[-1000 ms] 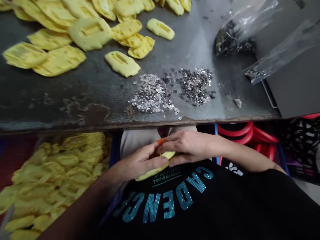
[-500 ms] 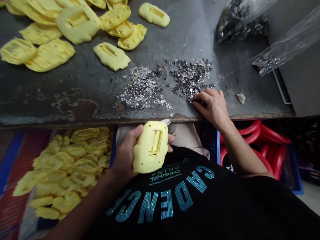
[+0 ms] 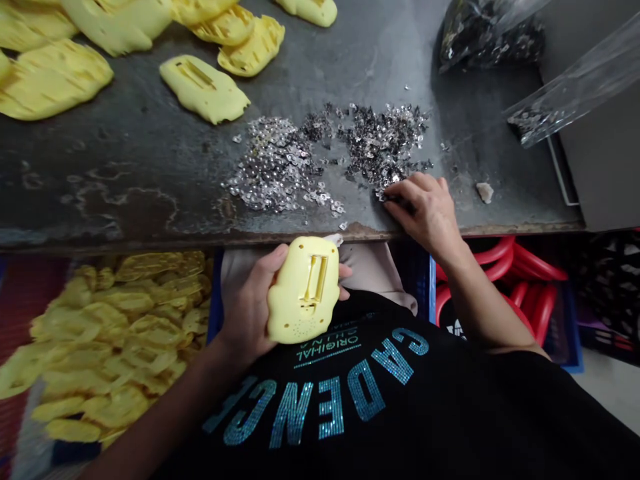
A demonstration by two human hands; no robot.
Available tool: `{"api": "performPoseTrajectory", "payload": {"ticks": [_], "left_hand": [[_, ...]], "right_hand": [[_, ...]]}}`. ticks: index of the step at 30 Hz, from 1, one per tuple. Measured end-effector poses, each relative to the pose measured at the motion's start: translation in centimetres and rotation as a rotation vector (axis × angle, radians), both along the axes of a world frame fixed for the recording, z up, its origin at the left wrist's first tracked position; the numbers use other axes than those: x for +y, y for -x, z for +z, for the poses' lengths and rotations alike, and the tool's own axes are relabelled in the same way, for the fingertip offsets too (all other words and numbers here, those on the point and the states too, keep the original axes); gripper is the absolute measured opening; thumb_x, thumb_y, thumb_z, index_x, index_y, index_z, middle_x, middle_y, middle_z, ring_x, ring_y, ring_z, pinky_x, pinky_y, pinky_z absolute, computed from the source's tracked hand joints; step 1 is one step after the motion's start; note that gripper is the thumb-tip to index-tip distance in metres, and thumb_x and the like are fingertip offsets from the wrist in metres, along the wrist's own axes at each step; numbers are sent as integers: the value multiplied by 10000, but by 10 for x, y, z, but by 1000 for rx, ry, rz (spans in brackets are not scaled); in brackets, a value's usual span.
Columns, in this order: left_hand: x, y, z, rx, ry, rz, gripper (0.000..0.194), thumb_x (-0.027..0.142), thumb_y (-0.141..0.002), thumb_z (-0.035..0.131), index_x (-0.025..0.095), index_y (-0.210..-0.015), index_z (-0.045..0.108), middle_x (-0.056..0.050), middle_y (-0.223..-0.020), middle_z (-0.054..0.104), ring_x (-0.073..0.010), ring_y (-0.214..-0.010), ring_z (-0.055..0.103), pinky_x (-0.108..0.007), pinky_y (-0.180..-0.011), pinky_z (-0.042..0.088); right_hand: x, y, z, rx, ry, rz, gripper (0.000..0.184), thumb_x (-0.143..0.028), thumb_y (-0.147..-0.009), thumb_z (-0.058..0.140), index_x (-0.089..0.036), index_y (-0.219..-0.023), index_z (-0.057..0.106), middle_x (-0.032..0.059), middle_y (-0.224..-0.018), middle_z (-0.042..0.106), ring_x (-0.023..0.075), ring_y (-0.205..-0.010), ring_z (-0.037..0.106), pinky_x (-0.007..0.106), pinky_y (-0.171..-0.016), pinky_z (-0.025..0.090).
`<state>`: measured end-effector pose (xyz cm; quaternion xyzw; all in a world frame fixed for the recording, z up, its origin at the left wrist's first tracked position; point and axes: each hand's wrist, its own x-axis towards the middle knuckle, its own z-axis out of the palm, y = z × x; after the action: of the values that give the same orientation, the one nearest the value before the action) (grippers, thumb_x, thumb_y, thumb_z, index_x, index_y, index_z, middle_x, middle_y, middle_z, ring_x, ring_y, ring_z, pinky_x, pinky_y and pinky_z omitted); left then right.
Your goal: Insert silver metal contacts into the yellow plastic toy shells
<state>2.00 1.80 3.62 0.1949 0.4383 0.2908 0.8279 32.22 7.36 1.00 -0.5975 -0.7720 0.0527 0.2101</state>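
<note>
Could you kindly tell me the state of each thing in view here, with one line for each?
left hand: gripping the casing
yellow plastic casing: held, slotted side up
right hand: fingertips at the metal pieces
small metal pieces: loose in piles
clear plastic bag: lying on the table, dark pieces inside
metal table: rust-stained
yellow casings: scattered on the table

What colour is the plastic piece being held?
Pale yellow: the moulded plastic casing in the left hand, clearest in head view.
</note>
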Motion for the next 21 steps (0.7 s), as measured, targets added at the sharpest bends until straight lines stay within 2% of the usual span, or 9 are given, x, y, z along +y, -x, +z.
{"api": "performPoseTrajectory", "payload": {"ticks": [2, 5, 10, 15, 18, 21], "left_hand": [[-1, 0, 0, 6, 11, 6, 677, 694, -1014, 639, 124, -1367, 734, -167, -1188, 897, -300, -855, 880, -335, -684, 692], [-3, 3, -1, 22, 16, 15, 714, 703, -1020, 621, 109, -1401, 724, -169, -1169, 898, -291, -853, 876, -324, -690, 691], [-2, 5, -5, -7, 28, 41, 703, 670, -1029, 631, 106, -1442, 711, -152, -1170, 901, -298, -860, 880, -327, -674, 693], [0, -1, -5, 23, 50, 61, 717, 689, -996, 655, 93, -1386, 743, -183, -1182, 895, -313, -833, 883, -334, -664, 697], [-1, -2, -5, 8, 65, 61, 728, 699, -989, 664, 96, -1387, 747, -177, -1175, 898, -315, -837, 887, -333, -664, 699], [-2, 1, -5, -23, 72, 61, 737, 687, -997, 666, 96, -1433, 726, -169, -1174, 900, -311, -843, 890, -336, -678, 706]], "right_hand": [[3, 7, -1, -12, 12, 59, 181, -352, -1101, 642, -266, -1093, 801, 78, -1078, 776, 311, -1070, 683, 461, -965, 471], [-3, 3, 1, 39, 38, 139, 177, -327, -1106, 640, -275, -1062, 804, 60, -1057, 776, 288, -1049, 695, 450, -952, 465], [-15, -14, 5, 88, -5, 54, 134, -296, -1073, 687, -265, -1033, 811, 51, -1008, 778, 282, -1024, 712, 455, -946, 457], [-7, 8, 3, 33, -11, 51, 140, -352, -1090, 689, -267, -1093, 800, 58, -1034, 778, 300, -1045, 694, 466, -949, 447], [0, 22, 1, -48, -31, 39, 177, -419, -1091, 701, -265, -1052, 780, 66, -1034, 768, 314, -1060, 671, 474, -949, 439], [2, 23, 1, -69, -31, 64, 177, -387, -1100, 671, -264, -1021, 771, 61, -1018, 755, 299, -1036, 658, 465, -943, 432]]}}
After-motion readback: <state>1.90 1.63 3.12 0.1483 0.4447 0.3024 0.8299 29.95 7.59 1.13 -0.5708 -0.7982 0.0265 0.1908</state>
